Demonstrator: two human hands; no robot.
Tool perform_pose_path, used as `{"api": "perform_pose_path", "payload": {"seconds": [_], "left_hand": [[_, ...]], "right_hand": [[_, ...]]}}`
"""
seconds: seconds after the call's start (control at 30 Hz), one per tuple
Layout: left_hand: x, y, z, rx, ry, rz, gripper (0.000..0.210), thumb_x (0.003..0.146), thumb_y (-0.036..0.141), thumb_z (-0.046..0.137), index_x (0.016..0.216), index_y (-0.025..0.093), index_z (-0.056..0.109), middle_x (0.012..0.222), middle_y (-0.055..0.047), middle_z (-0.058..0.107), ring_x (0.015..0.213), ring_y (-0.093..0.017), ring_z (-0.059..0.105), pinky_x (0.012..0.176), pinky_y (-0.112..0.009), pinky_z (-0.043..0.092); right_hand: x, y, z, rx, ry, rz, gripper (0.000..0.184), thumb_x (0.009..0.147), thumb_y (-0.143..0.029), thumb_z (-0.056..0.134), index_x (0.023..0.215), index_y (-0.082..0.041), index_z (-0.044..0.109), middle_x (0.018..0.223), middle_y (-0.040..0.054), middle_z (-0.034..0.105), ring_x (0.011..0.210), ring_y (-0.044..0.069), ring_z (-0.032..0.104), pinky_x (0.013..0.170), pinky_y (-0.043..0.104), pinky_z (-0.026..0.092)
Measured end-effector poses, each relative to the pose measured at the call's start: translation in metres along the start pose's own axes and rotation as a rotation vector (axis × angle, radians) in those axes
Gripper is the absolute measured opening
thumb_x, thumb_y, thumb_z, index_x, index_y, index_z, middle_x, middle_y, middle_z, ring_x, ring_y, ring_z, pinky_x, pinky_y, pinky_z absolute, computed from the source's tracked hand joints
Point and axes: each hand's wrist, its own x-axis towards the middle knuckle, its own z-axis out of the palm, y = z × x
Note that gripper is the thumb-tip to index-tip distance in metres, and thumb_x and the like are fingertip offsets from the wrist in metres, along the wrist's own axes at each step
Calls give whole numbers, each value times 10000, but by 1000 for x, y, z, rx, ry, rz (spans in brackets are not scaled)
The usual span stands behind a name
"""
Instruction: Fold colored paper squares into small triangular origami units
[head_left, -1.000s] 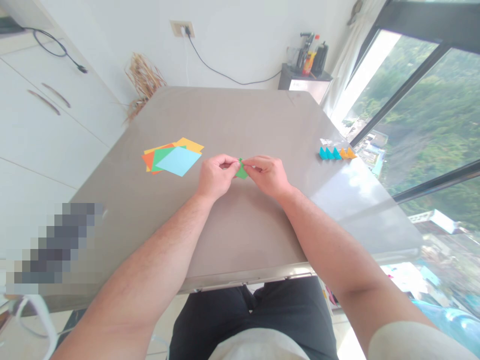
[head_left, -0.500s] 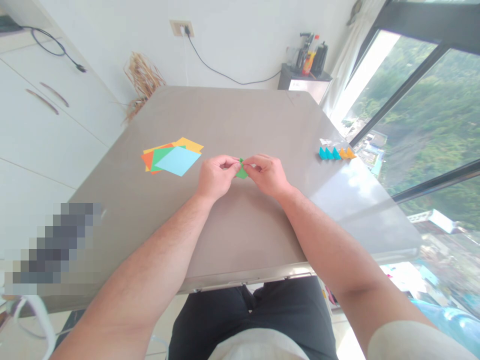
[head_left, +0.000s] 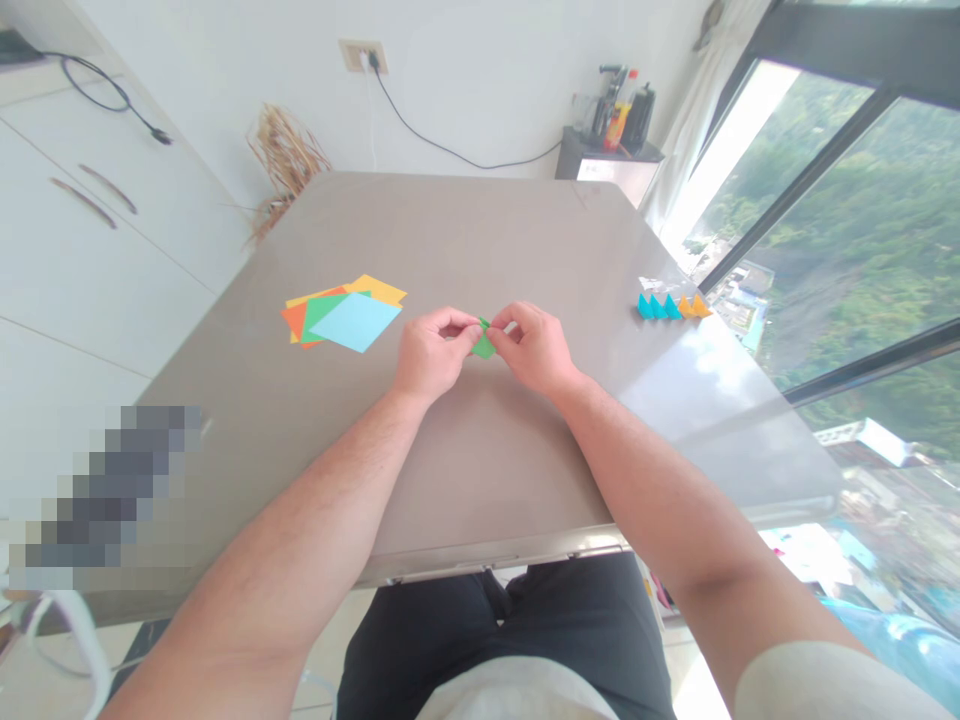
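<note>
A small folded piece of green paper [head_left: 484,346] is pinched between my two hands, just above the middle of the grey table [head_left: 480,450]. My left hand [head_left: 433,350] grips its left side between thumb and index finger. On the other side, my right hand [head_left: 531,345] pinches the paper the same way. The fingers hide part of the folds; a pointed tip shows between them. Left of my hands lies a fanned pile of coloured paper sheets [head_left: 356,322], light blue on top, with green, orange and yellow beneath.
Small folded paper boats [head_left: 660,307], blue and orange, stand in a row near the table's right edge. Behind the table is a dark cabinet [head_left: 611,158] with bottles [head_left: 628,115]. A window [head_left: 817,220] runs along the right. The table's front edge [head_left: 495,548] is close to my body.
My right hand's fingers have shifted slightly on the green paper, its index finger lifting and curling a little more. My left hand stays nearly still.
</note>
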Motion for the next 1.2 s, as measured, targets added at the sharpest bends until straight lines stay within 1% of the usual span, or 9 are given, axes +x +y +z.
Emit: {"api": "perform_pose_path", "payload": {"seconds": [0.17, 0.27, 0.47, 0.7, 0.93, 1.2], "left_hand": [[1, 0, 2, -73, 32, -53, 277, 735, 301, 756, 983, 188, 705, 925, -58, 753, 868, -205, 719, 644, -284, 600], [1, -1, 0, -102, 17, -94, 257, 751, 336, 753, 956, 183, 728, 909, -62, 759, 836, -203, 720, 651, -294, 603], [4, -2, -2, -213, -3, -156, 210, 710, 293, 767, 886, 177, 760, 826, -45, 759, 785, -201, 721, 673, -308, 603], [3, -2, 0, -218, 21, -148, 152, 718, 290, 769, 821, 181, 746, 773, -33, 745, 725, -186, 709, 639, -299, 594], [3, -1, 1, -186, 32, -132, 122, 731, 273, 752, 809, 179, 740, 756, -32, 741, 706, -174, 701, 619, -274, 583], [3, -1, 2, -173, 31, -129, 155, 723, 293, 756, 815, 169, 736, 746, -34, 740, 705, -172, 693, 618, -265, 572]], "right_hand": [[0, 0, 0, 10, -1, -4, 115, 863, -315, 590, 797, -222, 602, 870, 13, 657, 649, 131, 554, 666, 296, 445], [-1, 0, 0, 14, -9, -6, 107, 863, -306, 580, 801, -222, 605, 857, 11, 661, 646, 131, 549, 662, 296, 439], [0, 0, 0, 28, -27, 7, 117, 863, -312, 568, 820, -213, 611, 825, 8, 666, 655, 132, 543, 675, 290, 436], [0, -3, -1, 56, -43, 39, 127, 859, -316, 558, 802, -212, 604, 784, 3, 666, 665, 135, 555, 674, 286, 433], [0, -2, 0, 71, -30, 32, 113, 856, -312, 575, 817, -213, 612, 814, 0, 689, 642, 124, 555, 671, 287, 435], [0, 2, 3, 33, 6, -30, 100, 857, -264, 565, 842, -220, 654, 860, 3, 705, 686, 136, 575, 696, 290, 451]]}}
